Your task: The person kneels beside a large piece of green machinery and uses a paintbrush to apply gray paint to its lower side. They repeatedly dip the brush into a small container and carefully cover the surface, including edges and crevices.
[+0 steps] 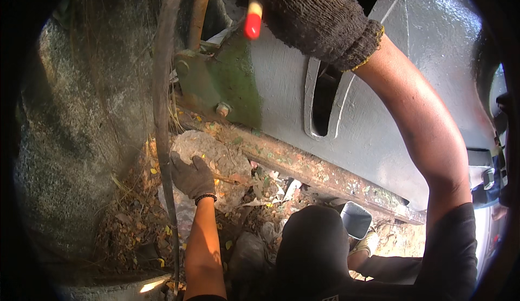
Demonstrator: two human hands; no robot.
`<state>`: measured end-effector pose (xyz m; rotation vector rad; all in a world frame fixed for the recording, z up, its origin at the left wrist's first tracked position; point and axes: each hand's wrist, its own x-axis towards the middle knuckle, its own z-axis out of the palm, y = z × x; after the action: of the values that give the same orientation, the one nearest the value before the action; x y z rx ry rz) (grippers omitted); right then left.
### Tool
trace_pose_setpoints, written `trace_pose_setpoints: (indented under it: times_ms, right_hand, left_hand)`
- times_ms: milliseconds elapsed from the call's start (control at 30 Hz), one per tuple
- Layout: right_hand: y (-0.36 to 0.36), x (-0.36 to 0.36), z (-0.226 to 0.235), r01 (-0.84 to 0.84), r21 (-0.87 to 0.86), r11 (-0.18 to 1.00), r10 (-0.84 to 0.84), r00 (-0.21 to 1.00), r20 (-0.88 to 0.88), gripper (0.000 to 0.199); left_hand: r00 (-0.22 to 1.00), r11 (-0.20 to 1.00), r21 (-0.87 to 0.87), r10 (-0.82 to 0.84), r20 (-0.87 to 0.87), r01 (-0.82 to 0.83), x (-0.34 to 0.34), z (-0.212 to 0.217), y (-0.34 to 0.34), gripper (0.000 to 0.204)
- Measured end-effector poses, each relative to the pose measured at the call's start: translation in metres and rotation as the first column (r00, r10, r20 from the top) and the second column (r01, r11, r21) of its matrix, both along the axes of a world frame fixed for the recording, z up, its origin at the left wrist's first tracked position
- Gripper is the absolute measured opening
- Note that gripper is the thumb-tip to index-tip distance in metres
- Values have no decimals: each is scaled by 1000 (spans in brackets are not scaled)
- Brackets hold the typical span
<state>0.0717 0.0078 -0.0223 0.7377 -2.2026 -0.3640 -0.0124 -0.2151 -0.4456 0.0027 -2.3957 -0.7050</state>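
My right hand (317, 17), in a dark knit glove, is raised at the top of the view beside the machine's grey panel (281, 84). It is closed around what looks like a paintbrush; only the red and cream end of its handle (253, 22) sticks out, and the other end is hidden. Glossy grey paint covers most of the panel, while a green patch (233, 79) shows at its left. Below, my gloved left hand (194, 176) rests with fingers apart on a large pale rock (216, 149).
A dark hose (164, 84) hangs in front of the mossy wall (97, 138) on the left. A rusty beam (303, 160) runs under the panel. Dry leaves and litter (141, 225) lie on the ground. A grey-lined container (356, 221) stands beside a shod foot (368, 242).
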Motion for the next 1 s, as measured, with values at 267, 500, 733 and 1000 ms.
trace_pose_setpoints:
  times_ms: [267, 500, 733, 1000]
  right_hand:
    - [16, 14, -116, 172, 374, 911, -324, 859, 397, 26]
    - [-2, 13, -114, 245, -122, 962, -154, 853, 498, 35]
    - [1, -9, -40, 277, 142, 950, -300, 938, 176, 37]
    - [-4, -1, -138, 343, 181, 922, -385, 742, 549, 33]
  left_hand:
    - [964, 988, 150, -65, 257, 27, 17, 42, 14, 71]
    - [998, 1000, 18, 7, 67, -8, 1, 1, 4, 72]
    - [993, 1000, 15, -2, 115, 0, -1, 3, 6, 71]
    - [995, 998, 56, -38, 95, 33, 5, 16, 12, 71]
